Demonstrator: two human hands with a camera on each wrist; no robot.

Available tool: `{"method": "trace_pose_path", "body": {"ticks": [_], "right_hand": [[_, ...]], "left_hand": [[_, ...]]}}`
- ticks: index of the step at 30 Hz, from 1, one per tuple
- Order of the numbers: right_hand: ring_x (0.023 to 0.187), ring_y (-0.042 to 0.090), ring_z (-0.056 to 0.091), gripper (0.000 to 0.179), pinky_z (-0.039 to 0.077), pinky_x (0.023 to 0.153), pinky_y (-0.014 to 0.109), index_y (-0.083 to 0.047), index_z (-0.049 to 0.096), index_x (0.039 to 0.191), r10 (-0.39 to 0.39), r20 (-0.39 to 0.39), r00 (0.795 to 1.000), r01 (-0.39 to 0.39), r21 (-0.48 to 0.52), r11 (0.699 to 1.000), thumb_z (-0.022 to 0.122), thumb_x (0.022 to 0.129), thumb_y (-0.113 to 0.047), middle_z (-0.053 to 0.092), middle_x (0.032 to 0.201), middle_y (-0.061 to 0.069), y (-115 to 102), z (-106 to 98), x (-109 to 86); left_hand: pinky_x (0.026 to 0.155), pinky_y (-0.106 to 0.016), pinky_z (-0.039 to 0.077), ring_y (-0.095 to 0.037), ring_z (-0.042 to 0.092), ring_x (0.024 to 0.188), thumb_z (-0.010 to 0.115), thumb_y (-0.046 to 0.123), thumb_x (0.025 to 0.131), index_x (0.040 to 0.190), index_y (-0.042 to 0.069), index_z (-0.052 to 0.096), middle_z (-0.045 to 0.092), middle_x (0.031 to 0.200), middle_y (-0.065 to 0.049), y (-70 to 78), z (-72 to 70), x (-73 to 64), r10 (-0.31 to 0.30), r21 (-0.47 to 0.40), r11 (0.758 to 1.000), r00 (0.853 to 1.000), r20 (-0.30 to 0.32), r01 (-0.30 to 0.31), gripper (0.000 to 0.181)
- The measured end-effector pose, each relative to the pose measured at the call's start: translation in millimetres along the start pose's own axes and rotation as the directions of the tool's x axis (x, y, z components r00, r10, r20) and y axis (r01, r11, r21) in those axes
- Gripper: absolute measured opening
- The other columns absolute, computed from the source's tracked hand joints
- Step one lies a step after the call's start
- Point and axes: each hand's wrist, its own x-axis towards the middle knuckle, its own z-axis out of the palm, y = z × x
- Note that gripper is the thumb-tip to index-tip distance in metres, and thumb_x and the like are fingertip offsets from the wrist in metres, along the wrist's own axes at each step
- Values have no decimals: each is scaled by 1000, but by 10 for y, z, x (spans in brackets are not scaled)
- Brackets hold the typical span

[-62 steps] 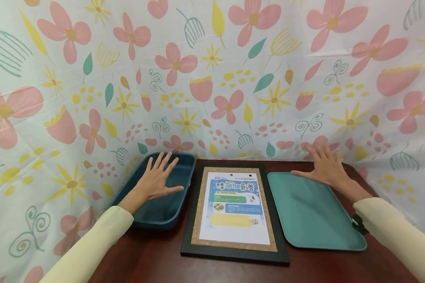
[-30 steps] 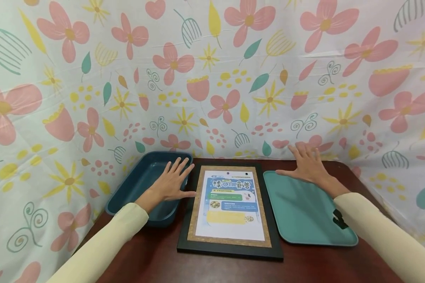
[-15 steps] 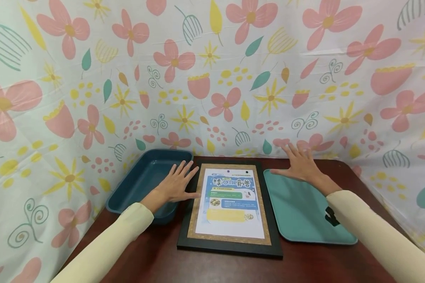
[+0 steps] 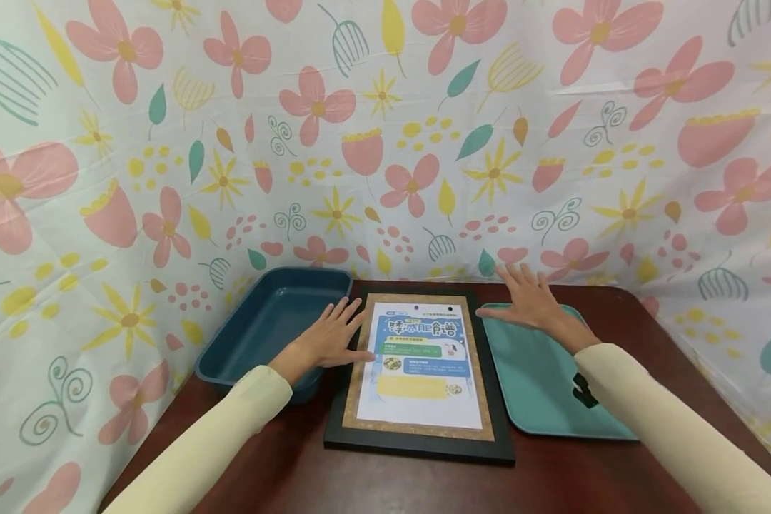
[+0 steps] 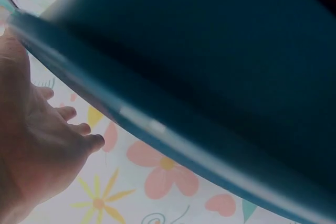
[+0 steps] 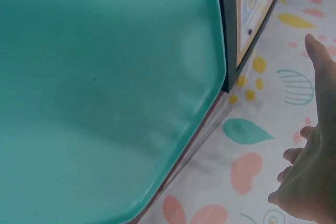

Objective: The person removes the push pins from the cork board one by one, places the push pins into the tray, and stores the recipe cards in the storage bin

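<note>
Presumably for reading, the framed board [image 4: 417,447] lies face up between blue bin [image 4: 263,332] and green tray [image 4: 533,385] on the table [image 4: 373,492], its sheet [image 4: 417,412] right way up. Spread and holding nothing, the left hand [image 4: 328,340] hovers near the bin, the right hand [image 4: 532,303] near the tray. Its heading [image 4: 422,328] ends "食谱"; smaller print [image 4: 438,367] is illegible.

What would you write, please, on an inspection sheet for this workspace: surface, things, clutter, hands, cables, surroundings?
Surface: dark reddish-brown table, shiny in front.
Things: blue bin, black-framed board bearing a printed sheet, green tray; left to right.
Clutter: nothing seen, except a small black item beside the right sleeve, too unclear to name.
Hands: left hand and right hand have fingers spread, holding nothing; contact below cannot be judged.
Cables: nothing seen.
Surroundings: white flower-patterned cloth behind the table.
</note>
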Motion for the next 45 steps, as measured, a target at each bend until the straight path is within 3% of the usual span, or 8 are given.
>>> {"method": "trace_pose_path", "body": {"ticks": [14,26,35,45], "right_hand": [[143,46,2,113,-3,109,64,-11,21,154,22,51,998,-21,-31,999,66,70,-74,16,157,23,-232,136,52],[141,47,14,109,3,111,62,-10,29,151,-48,17,999,48,5,999,66,70,-73,24,155,20,-310,323,110],[144,42,11,107,3,112,60,-11,28,152,-65,55,996,63,24,998,67,72,-71,23,156,17,-409,440,151],[144,40,9,102,4,112,60,-10,28,152,-70,99,993,67,31,997,66,76,-68,25,155,18,-574,534,271]], "left_hand": [[114,-53,10,-33,5,146,43,73,87,156,19,12,5,160,-10,122,103,87,13,-2,1000,998,54,-13,93],[116,-46,12,-30,3,147,42,71,89,156,20,12,3,160,-9,198,186,129,9,3,1000,996,84,-9,90],[115,-45,16,-32,7,146,39,71,89,155,15,15,5,160,-11,289,222,144,17,19,1000,993,117,-19,90],[115,-46,18,-34,9,146,35,71,91,156,15,12,6,160,-12,372,212,147,-42,46,998,987,155,35,89]]}}
